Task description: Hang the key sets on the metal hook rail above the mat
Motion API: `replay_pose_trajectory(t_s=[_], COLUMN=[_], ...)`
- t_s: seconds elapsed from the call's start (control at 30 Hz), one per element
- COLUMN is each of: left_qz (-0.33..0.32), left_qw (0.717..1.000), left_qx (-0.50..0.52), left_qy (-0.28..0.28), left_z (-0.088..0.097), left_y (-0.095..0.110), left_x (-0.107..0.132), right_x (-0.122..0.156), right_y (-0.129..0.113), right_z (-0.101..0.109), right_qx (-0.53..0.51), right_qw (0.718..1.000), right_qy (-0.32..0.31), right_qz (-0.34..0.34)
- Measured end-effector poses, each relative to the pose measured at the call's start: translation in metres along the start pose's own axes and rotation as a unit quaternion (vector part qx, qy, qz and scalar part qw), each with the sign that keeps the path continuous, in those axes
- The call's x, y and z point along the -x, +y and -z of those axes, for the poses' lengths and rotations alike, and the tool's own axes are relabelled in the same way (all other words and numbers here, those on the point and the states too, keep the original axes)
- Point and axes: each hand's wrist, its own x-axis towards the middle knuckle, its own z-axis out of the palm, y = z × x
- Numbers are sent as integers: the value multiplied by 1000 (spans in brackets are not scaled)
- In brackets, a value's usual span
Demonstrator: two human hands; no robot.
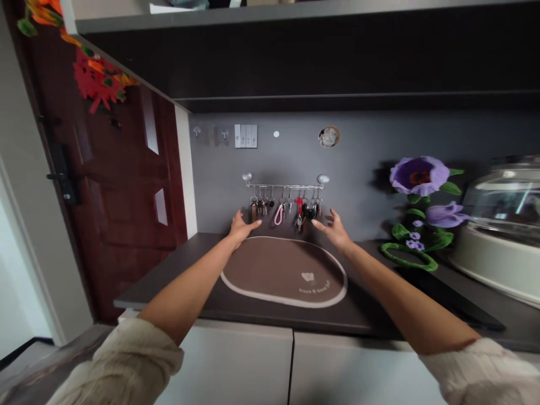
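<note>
Both arms reach forward over the dark counter. My left hand (243, 228) is open, thumb and fingers apart, near the left end of a row of hanging keys and beside a brown key fob (253, 210). Near the row's right end, my right hand (332, 228) is open too, its thumb close to a black key fob (311, 214). Neither hand holds anything. Above them a metal hook rail (284, 186) is fixed to the grey wall by clear suction cups. A pink strap (279, 215) and a red lanyard (299, 203) hang from its middle.
Below the hands lies a brown oval mat (270, 270) with a pale border. Purple crocheted flowers (419, 175) and a cream appliance (498, 253) with a clear lid stand right. A shelf (295, 62) overhangs the counter. The dark red door (122, 214) is left.
</note>
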Motion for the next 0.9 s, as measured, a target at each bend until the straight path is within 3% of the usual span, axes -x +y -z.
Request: replay_pose_trajectory(t_s=[0.1,0.2,0.4,0.53,0.67,0.9], left_qz=[28,29,13,43,65,61], left_qw=[999,991,968,948,939,952], left_qx=[47,129,248,306,325,292], left_qy=[4,-3,42,75,92,65], left_z=[-19,-41,-88,-109,-113,-87], left_y=[0,3,11,17,22,35], left_x=[-26,-37,-32,-32,-35,-32], right_x=[-24,-35,-30,-29,-33,-34], right_y=[9,17,23,19,17,8], right_z=[-15,-38,-96,-123,-126,-98], right_qx=[-14,-26,16,35,1,-108], right_qw=[999,997,988,978,970,974], right_qy=[36,58,144,194,233,195], right_qz=[-30,-33,46,69,74,29])
